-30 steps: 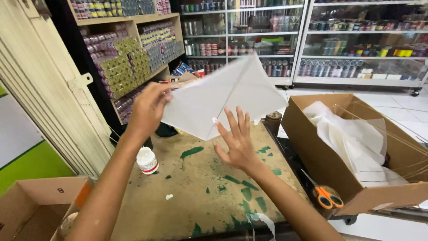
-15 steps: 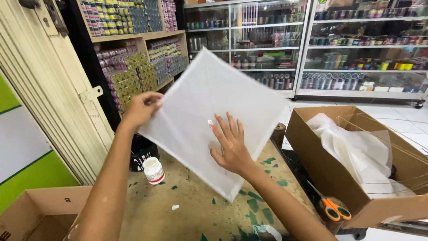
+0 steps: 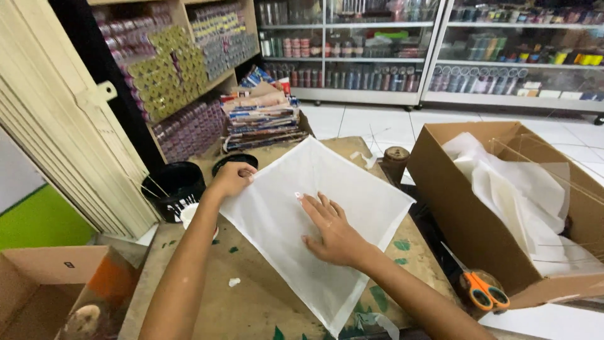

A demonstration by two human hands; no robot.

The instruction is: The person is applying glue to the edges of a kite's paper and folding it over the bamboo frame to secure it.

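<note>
A white, thin, diamond-set sheet lies flat on the brown, green-stained counter, one corner pointing far toward a stack of magazines, another pointing near at the counter's front edge; the left hand is at the sheet's left corner, its grip curled and pinching that corner between thumb and fingers; the right hand rests palm-down on the middle of the sheet, its fingers spread wide and flat — pressing, not holding anything; just left of the left forearm, at the counter's left edge, stands a black bucket with thin sticks in it, and a second dark round tub sits just beyond the left hand, partly hidden by it; a small white lidded pot shows between the bucket and the forearm; to the right, off the counter, an open cardboard box holds more white sheets and thin sticks, and near its front corner lie orange-handled scissors; a small brown spool-like thing stands at the counter's far right edge, between sheet and box; at the near left another open cardboard box sits lower down — its contents are too blurred to tell; shelves of small jars fill the far wall.
</note>
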